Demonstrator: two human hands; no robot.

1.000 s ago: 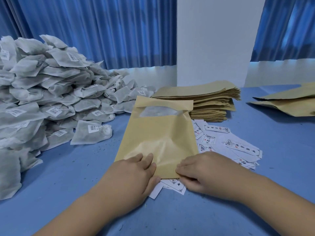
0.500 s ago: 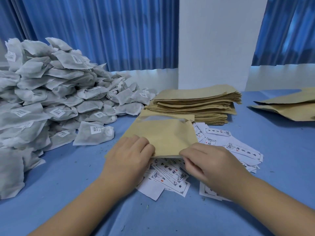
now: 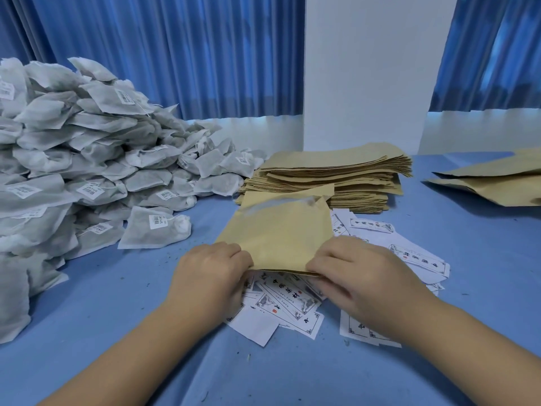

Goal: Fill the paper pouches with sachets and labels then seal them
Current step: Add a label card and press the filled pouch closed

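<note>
On my feed the bench (image 3: 456, 303) is covered in a plain blue cloth, with small dark flecks scattered over it. At the far side a white pillar (image 3: 366, 68) stands right of centre. Pleated blue curtains (image 3: 175, 54) hang to its left. Another blue curtain (image 3: 494, 48) hangs to its right, where brighter patches of light come through. Under both I see a pale white strip of wall (image 3: 263, 130) reaching down to bench level.

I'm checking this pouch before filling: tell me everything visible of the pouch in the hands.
The pouch is flat tan paper with a clear window strip near its far end. Its near edge, held just above the labels, is pinched by the left hand and right hand; its far end lies by the stack on the table.
</note>
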